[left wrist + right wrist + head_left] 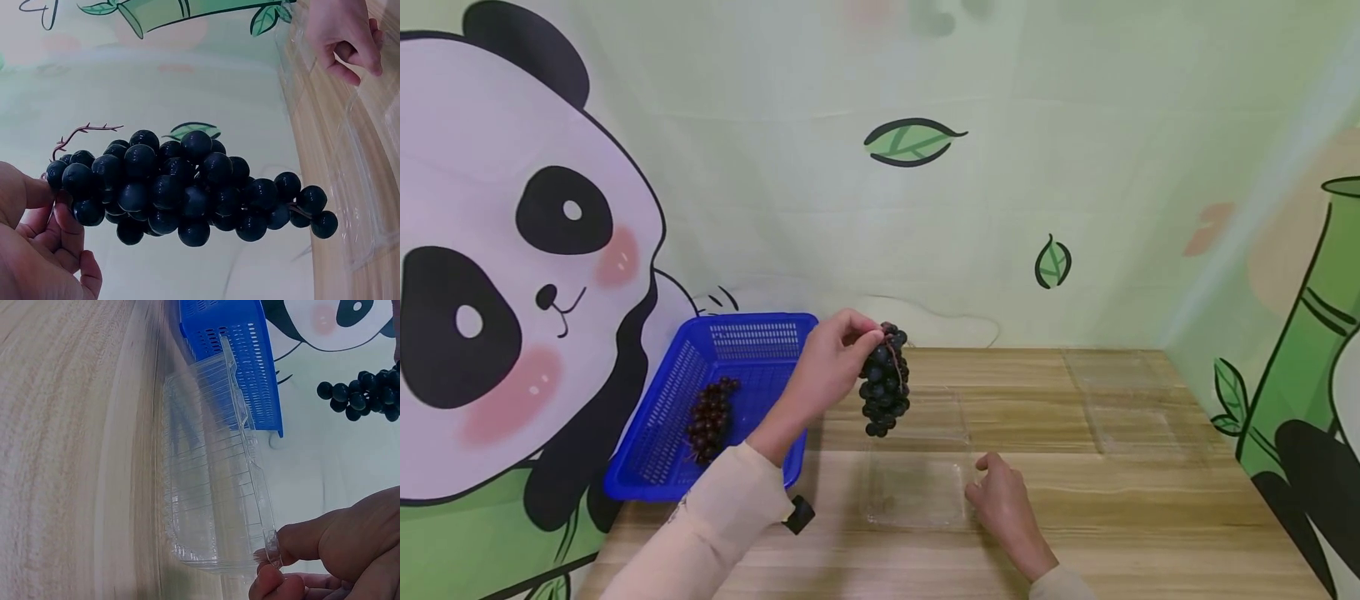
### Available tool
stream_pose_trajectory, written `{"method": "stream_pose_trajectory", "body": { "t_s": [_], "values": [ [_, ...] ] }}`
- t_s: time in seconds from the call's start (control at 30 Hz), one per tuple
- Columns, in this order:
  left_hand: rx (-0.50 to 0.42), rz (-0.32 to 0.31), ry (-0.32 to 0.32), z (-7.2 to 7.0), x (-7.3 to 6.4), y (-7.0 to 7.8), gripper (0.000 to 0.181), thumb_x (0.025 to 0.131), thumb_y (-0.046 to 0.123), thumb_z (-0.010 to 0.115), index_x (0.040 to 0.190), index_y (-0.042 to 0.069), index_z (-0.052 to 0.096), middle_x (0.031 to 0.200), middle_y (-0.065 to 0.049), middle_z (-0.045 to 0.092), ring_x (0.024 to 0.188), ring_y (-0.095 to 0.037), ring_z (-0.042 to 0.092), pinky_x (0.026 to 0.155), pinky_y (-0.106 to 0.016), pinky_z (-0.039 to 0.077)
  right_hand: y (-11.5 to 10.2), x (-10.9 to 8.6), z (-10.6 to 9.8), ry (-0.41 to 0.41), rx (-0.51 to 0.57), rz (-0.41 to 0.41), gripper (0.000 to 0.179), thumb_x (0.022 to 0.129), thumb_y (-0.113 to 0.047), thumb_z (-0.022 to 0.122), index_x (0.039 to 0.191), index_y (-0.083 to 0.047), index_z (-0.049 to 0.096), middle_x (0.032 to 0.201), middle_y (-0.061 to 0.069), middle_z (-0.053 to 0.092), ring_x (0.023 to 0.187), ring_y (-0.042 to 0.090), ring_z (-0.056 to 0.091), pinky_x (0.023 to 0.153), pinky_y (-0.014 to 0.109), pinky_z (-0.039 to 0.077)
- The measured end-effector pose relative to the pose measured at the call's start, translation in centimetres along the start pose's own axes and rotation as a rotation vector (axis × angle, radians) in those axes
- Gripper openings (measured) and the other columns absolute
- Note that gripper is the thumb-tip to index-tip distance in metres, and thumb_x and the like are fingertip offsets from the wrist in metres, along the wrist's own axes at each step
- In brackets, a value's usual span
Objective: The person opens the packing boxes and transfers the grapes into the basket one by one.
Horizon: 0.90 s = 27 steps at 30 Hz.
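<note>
My left hand (835,358) pinches a bunch of dark grapes (883,392) by the stem at its top. The bunch hangs above the table, and a thin reddish stem piece curls off it in the left wrist view. Below and to the right, my right hand (1003,512) is at the right side of a clear plastic box (917,496). In the right wrist view its thumb and finger (300,540) pinch the rim at one corner of that box (206,469), which sits on the table with its lid part folded back.
A blue plastic basket (662,417) stands at the left with a bunch of reddish-brown grapes (709,421) in it. Another clear plastic box (1131,429) lies at the back right of the wooden table (1120,525). A printed panda curtain (760,167) hangs behind.
</note>
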<state>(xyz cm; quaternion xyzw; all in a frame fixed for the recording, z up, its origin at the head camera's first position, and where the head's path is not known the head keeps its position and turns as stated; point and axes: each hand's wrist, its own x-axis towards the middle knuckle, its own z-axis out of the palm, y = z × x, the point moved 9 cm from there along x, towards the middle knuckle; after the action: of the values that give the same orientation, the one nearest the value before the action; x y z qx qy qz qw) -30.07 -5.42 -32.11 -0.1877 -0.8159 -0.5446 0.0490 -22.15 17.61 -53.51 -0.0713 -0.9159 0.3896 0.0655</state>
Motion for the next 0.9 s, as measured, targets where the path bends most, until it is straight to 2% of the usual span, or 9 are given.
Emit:
{"method": "stream_pose_trajectory", "body": {
  "t_s": [0.2,0.73,0.9],
  "values": [
    [0.0,-0.03,0.022,-1.6,-0.3,-0.4,0.012,0.104,0.012,0.063,0.108,0.001,0.065,0.111,-0.013,0.07,0.108,-0.027,0.066,0.097,-0.046,0.052,-0.1,0.0,0.0,0.0,-0.008,-0.007,0.032,0.076,0.006,0.064,0.107,0.014,0.062,0.062,0.002,0.054,0.054,0.014,0.048,0.049,0.03,0.041],
    [0.051,-0.046,0.082,-6.2,-1.3,-2.0,0.02,0.107,0.015,0.058,0.116,-0.002,0.064,0.116,-0.017,0.068,0.11,-0.028,0.064,0.099,-0.046,0.051,-0.1,0.1,0.1,0.001,-0.022,-0.009,0.031,0.077,0.005,0.065,0.107,0.014,0.062,0.062,0.002,0.055,0.054,0.014,0.049,0.05,0.03,0.042],
    [0.058,-0.04,0.108,-7.7,-1.7,-2.6,0.021,0.107,0.014,0.057,0.116,-0.005,0.063,0.118,-0.019,0.068,0.111,-0.029,0.065,0.095,-0.036,0.051,-0.3,0.0,0.1,-0.001,-0.021,-0.014,0.03,0.078,0.004,0.066,0.107,0.014,0.062,0.064,0.003,0.057,0.055,0.014,0.05,0.05,0.031,0.043]
  ]
}}
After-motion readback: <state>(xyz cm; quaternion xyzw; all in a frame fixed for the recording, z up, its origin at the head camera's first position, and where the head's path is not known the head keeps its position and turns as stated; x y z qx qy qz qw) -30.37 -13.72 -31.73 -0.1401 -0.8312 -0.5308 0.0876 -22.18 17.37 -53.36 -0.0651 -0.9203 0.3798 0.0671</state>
